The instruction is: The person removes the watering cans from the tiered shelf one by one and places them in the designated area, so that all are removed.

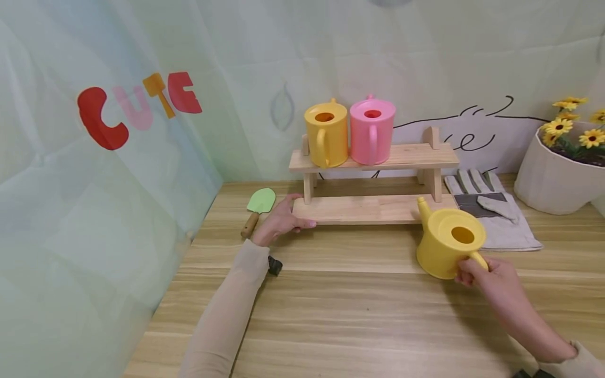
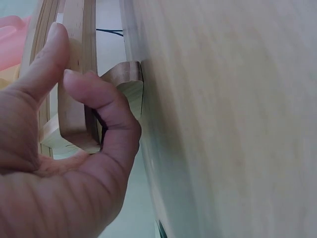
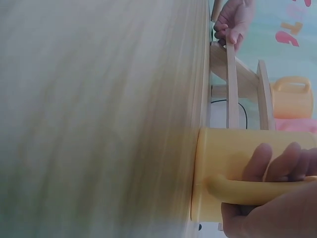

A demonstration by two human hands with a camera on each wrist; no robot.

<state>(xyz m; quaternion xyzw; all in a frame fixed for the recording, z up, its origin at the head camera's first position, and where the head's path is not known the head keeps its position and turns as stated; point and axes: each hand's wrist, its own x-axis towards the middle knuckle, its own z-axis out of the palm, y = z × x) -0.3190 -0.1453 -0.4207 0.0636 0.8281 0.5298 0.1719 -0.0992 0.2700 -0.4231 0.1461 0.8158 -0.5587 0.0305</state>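
Note:
A two-tier wooden shelf (image 1: pixel 359 207) stands on the table; its upper board carries a darker yellow watering can (image 1: pixel 335 139) and a pink watering can (image 1: pixel 375 134), side by side at the left. My left hand (image 1: pixel 283 218) grips the left end of the lower board (image 2: pixel 79 116), thumb on top and fingers curled beneath. By its handle, my right hand (image 1: pixel 493 281) holds a yellow watering can (image 1: pixel 439 249) in front of the shelf's right end, spout pointing to the shelf. The can's base (image 3: pixel 198 173) is at the tabletop; whether it touches, I cannot tell.
A green trowel (image 1: pixel 261 201) with a wooden handle lies left of the shelf. Grey-white gloves (image 1: pixel 506 233) lie right of it, partly behind the held can. A white pot (image 1: pixel 543 178) of yellow flowers stands at the far right. Fabric backdrops (image 1: pixel 246 79) close off the back and left.

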